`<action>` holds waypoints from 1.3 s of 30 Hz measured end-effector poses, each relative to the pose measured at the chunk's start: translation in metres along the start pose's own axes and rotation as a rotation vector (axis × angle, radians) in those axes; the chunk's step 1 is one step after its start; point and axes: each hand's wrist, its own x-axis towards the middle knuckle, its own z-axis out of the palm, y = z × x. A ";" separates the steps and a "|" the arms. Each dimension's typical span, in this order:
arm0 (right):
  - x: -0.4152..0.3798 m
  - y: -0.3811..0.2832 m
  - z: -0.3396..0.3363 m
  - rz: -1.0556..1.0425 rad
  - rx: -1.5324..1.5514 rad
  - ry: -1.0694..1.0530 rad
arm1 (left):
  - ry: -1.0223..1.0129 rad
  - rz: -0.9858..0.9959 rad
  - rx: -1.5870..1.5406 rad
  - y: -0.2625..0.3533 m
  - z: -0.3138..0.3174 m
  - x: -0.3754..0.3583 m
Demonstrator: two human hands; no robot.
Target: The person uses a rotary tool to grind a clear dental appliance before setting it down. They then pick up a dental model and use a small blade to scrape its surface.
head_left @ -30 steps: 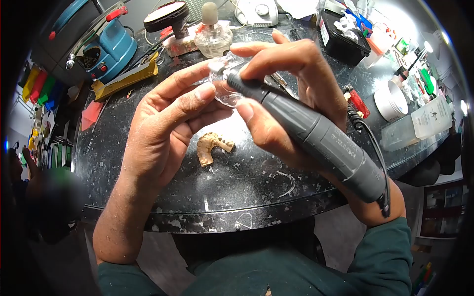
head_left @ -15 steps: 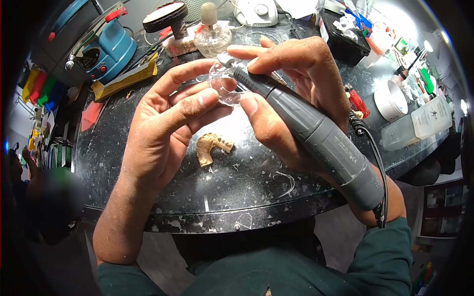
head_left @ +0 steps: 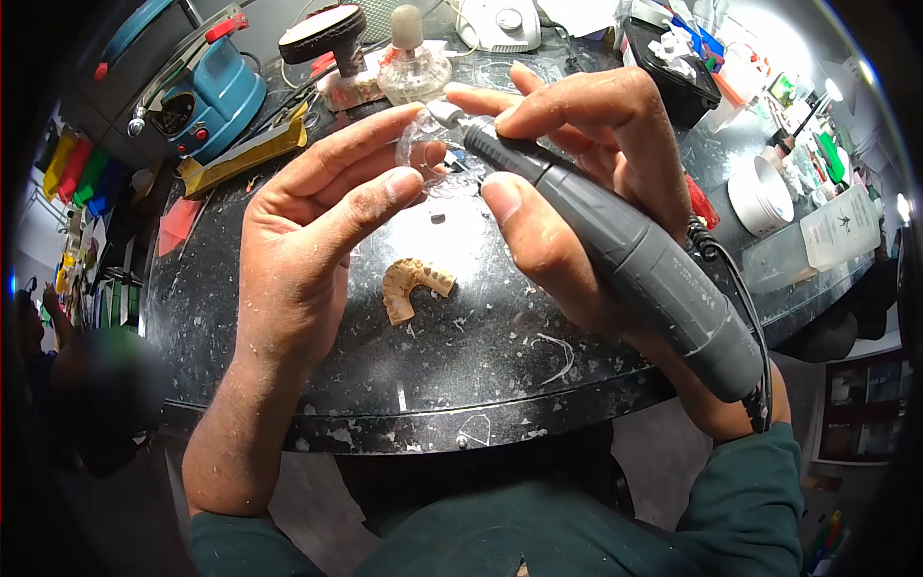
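Since a second ago, raised a little off the table (head_left: 288, 385): clear tray (head_left: 428, 163) pinched in left hand (head_left: 298, 260), right hand (head_left: 577, 192) clamped on handpiece (head_left: 625, 250), its tip now at the tray's upper edge, trimming likely ongoing.

Clear tray (head_left: 430, 165) partly hidden by fingers (head_left: 385, 188); handpiece (head_left: 615, 240) bur tip unseen

We note open surface (head_left: 481, 356) around the plaster model (head_left: 411, 286); glass bottle (head_left: 413, 60) and black box (head_left: 668, 82) obstruct the rear.
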 end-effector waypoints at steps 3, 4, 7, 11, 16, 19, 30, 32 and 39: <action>0.000 0.001 -0.001 -0.004 0.002 0.000 | 0.016 0.069 0.042 -0.001 0.002 0.000; 0.000 0.001 -0.001 -0.006 0.003 -0.004 | 0.031 0.107 0.051 -0.001 0.003 0.000; -0.001 0.001 -0.001 -0.001 0.030 -0.014 | 0.063 0.100 0.077 0.002 0.007 -0.002; 0.000 -0.001 0.000 0.004 0.081 0.011 | 0.060 0.126 0.042 0.000 0.004 -0.001; 0.000 0.000 0.000 -0.002 0.013 -0.024 | -0.003 0.043 0.065 0.003 0.001 0.000; -0.003 0.003 0.006 -0.006 0.026 0.020 | -0.045 -0.029 -0.011 0.003 0.000 -0.002; -0.005 -0.006 -0.004 0.113 -0.009 -0.165 | -0.083 -0.185 -0.227 0.003 0.003 0.000; -0.005 -0.005 -0.004 0.096 -0.017 -0.169 | -0.079 -0.200 -0.262 0.002 0.002 0.000; -0.004 -0.006 -0.004 0.062 -0.007 -0.187 | -0.052 -0.181 -0.284 0.000 0.001 -0.001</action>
